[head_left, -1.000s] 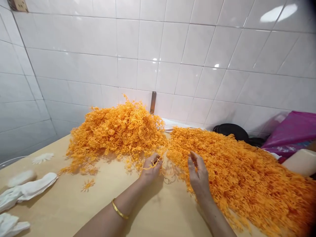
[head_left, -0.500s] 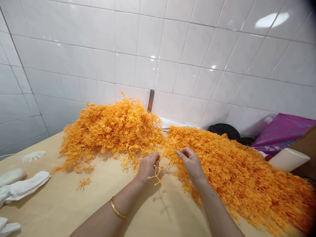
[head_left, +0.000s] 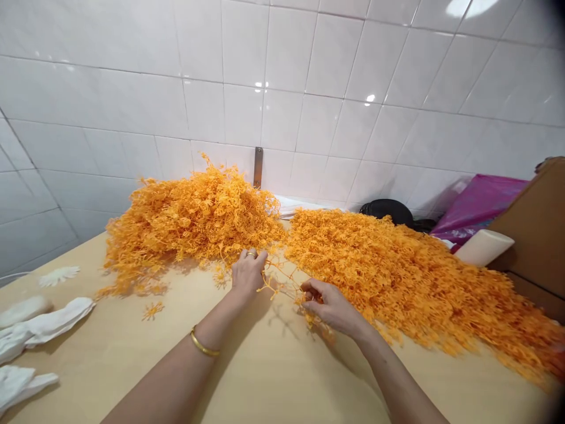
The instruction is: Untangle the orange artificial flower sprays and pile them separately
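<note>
Two heaps of orange, branching sprigs that look like plastic artificial-flower parts lie on the table: a left heap (head_left: 198,218) and a longer right heap (head_left: 397,271). In front of the gap between them, my left hand (head_left: 248,272) is closed on an orange sprig (head_left: 270,284), whose thin branches stick out to the right. My right hand (head_left: 329,303) is curled, thumb and fingers closed on another orange sprig (head_left: 311,318) that hangs below the fingers. Thin orange stems stretch between the two hands; whether they are joined is unclear.
On the table (head_left: 212,388) at left lie white gloves (head_left: 53,324), a white flower-shaped piece (head_left: 59,275) and one loose orange sprig (head_left: 153,310). At back right are a black case (head_left: 386,211), a purple bag (head_left: 479,203), a white roll (head_left: 484,247) and a cardboard box (head_left: 534,229). A tiled wall (head_left: 282,118) stands behind.
My right hand has come away from the right heap, down toward me, with an orange sprig in it. My left hand still holds its sprig. The view has shifted a little.
</note>
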Demonstrator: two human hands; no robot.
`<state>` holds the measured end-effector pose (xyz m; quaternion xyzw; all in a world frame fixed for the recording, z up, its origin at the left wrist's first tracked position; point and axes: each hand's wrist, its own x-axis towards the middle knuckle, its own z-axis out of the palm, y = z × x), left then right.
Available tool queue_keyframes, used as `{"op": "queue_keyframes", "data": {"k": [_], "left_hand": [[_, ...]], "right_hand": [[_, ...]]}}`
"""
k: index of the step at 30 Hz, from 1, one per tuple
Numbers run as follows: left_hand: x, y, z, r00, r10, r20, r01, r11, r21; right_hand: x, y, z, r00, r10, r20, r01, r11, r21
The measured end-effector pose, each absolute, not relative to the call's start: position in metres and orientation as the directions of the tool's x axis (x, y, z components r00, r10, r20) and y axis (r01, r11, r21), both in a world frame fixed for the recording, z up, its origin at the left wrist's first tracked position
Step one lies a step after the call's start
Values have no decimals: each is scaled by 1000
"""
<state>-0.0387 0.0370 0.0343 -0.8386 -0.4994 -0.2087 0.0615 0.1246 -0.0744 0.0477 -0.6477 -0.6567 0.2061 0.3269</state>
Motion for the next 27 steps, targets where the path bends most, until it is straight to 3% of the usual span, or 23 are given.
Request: {"op": "queue_keyframes", "data": {"k": [5, 10, 13, 16, 19, 21, 24, 27], "left_hand": [[-39, 31, 44, 500, 806, 317, 832, -549, 82], [-59, 37, 58, 584, 792, 179, 782, -608, 138], [-74, 37, 71, 742, 671, 4, 659, -729, 184], [-88, 28, 94, 783, 616, -89, 622, -775, 110], [-96, 7, 126, 691, 722, 28, 721, -686, -95], [-93, -13, 145, 651, 738, 180, 759, -638, -128], [-71, -40, 153, 662, 632, 402, 650, -752, 113], [-35, -46, 125, 722, 559, 407, 407, -819, 404]], "right_hand": [[122, -87, 17, 225, 942, 250, 730, 7, -683], [119, -100, 8, 121, 950, 289, 795, 82, -601], [119, -102, 1, 112, 932, 345, 835, 99, -541], [122, -100, -4, 108, 921, 375, 848, 112, -518], [124, -97, -8, 87, 915, 395, 857, 134, -498], [123, -95, -9, 73, 908, 413, 870, 144, -471], [119, -94, -10, 65, 893, 446, 897, 143, -418], [118, -95, -11, 70, 889, 453, 907, 133, -401]]}}
